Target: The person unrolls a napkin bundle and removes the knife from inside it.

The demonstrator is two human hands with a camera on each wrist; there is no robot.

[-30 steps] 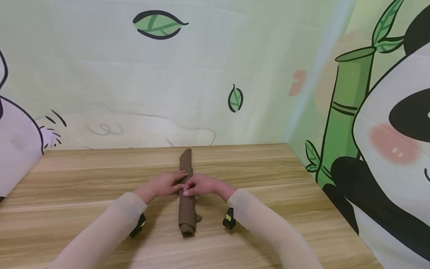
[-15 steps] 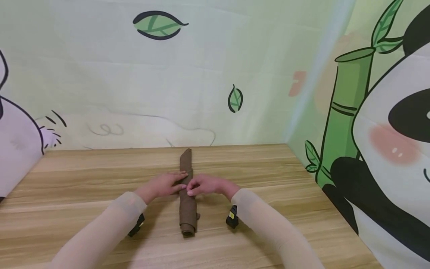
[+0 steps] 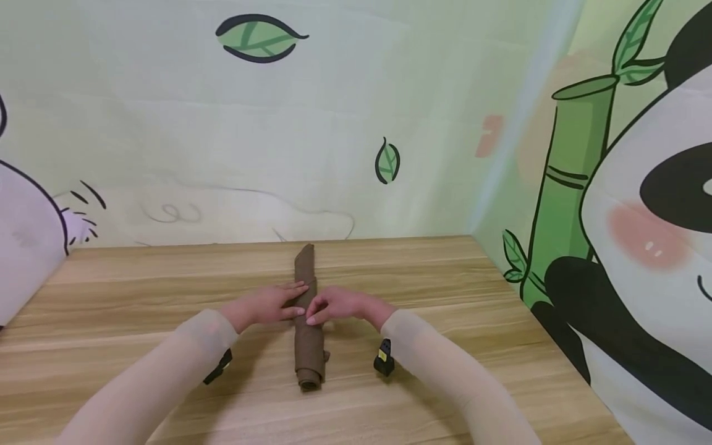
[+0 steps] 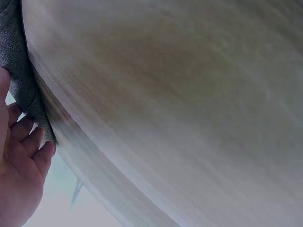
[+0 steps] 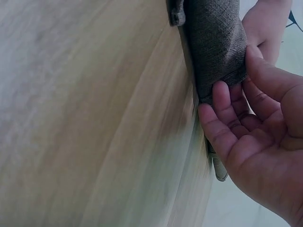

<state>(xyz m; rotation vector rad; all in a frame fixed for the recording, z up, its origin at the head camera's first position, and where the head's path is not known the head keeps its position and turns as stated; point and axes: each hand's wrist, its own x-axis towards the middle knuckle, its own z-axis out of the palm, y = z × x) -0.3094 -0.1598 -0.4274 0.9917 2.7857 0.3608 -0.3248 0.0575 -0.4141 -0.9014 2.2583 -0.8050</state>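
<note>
A brown towel (image 3: 309,349), rolled into a long narrow tube, lies lengthwise on the wooden table, with its coiled end towards me. My left hand (image 3: 264,305) rests across the middle of the roll, fingers fairly straight. Its fingers (image 4: 29,142) touch the towel's side in the left wrist view. Just nearer, my right hand (image 3: 345,305) has thumb and forefinger pinching the cloth on top of the roll. In the right wrist view, the curled fingers of this hand (image 5: 258,137) lie against the towel (image 5: 215,42). A small flap of cloth sticks out low on the roll's right side.
The wooden table (image 3: 411,272) stretches out around the roll. Behind it and to the right hang printed backdrops (image 3: 167,142) with leaves, bamboo and a panda. A black wrist camera (image 3: 384,358) hangs beneath the right wrist.
My right hand has shifted slightly right, and the flap at the roll's right side shows less than before. The left hand stays on the roll. The head view has moved a little.
</note>
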